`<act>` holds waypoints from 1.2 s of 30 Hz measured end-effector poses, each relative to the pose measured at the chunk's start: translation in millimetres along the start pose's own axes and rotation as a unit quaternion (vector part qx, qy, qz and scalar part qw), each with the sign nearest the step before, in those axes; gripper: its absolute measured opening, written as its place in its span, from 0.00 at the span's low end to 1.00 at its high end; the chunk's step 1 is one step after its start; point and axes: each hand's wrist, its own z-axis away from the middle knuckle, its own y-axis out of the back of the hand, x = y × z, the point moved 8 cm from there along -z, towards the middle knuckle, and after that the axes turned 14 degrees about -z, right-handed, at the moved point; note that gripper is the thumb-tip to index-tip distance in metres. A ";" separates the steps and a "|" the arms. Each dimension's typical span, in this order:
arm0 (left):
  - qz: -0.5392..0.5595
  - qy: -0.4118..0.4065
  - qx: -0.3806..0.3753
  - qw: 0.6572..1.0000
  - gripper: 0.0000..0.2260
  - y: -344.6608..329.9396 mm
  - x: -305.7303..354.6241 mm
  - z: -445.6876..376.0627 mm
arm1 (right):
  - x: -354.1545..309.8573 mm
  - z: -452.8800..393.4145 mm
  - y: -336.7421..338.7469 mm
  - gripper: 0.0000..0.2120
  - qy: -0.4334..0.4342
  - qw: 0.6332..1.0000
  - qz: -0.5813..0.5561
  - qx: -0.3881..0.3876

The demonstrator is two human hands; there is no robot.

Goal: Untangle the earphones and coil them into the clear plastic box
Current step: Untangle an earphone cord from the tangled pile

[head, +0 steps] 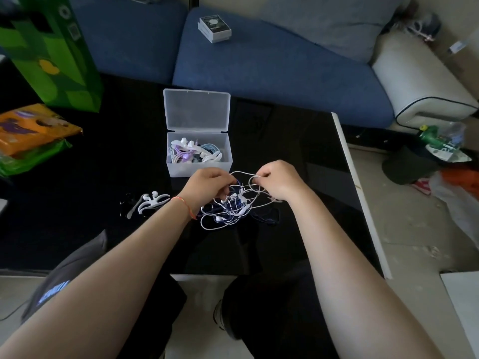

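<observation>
A person's two bare forearms reach forward from the bottom edge over a glossy black table, with dark trousers showing below the table's near edge. The left wrist wears one thin orange string bracelet. Both hands meet above a single tangle of earphones, a loose knot of white and dark blue cords lying on the table near its middle; how many separate sets are knotted in it cannot be told. The left hand has its fingers curled down into the top of the tangle, gripping cords. The right hand pinches one white loop between thumb and fingertips, and that loop arcs across to the left hand. Just left of the left wrist, two white cord-winder clips lie flat on the table. Just beyond the hands stands one clear plastic box, its hinged lid standing open and tilted back; inside are already coiled earphones, at least three by colour: lilac, pale blue and white. At the table's left edge lie one orange packet and, behind it, one tall green carton. Beyond the table runs a blue sofa with one small stack of cards on its seat. To the right, a white footstool stands on the floor, with a heap of bags and clutter near it.
</observation>
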 end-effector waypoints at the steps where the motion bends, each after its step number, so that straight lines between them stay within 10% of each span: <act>1: -0.026 -0.001 0.008 1.000 0.08 0.9 -0.4 -1.6 | 0.4 -2.3 5.7 0.08 0.005 1.000 -0.002 0.020; 7: -0.099 0.006 0.048 0.994 0.07 -1.5 -6.1 -8.1 | -1.1 -7.1 59.1 0.12 0.029 0.974 -0.054 0.218; 14: 0.269 0.076 0.135 0.951 0.08 6.4 -13.0 -11.6 | 21.6 -6.2 54.1 0.23 -0.068 0.995 -0.036 0.056; 19: 0.191 0.065 0.209 0.957 0.08 29.4 -21.2 -14.2 | 20.8 7.2 49.8 0.07 -0.050 0.982 -0.175 -0.046; 23: 0.133 0.025 0.175 0.975 0.08 25.9 -15.4 -13.5 | 27.8 5.3 63.4 0.14 -0.073 0.979 -0.182 0.056; 36: 0.257 0.110 0.172 0.945 0.08 34.5 -46.9 -5.6 | 5.4 13.9 27.7 0.12 -0.085 0.963 -0.238 -0.091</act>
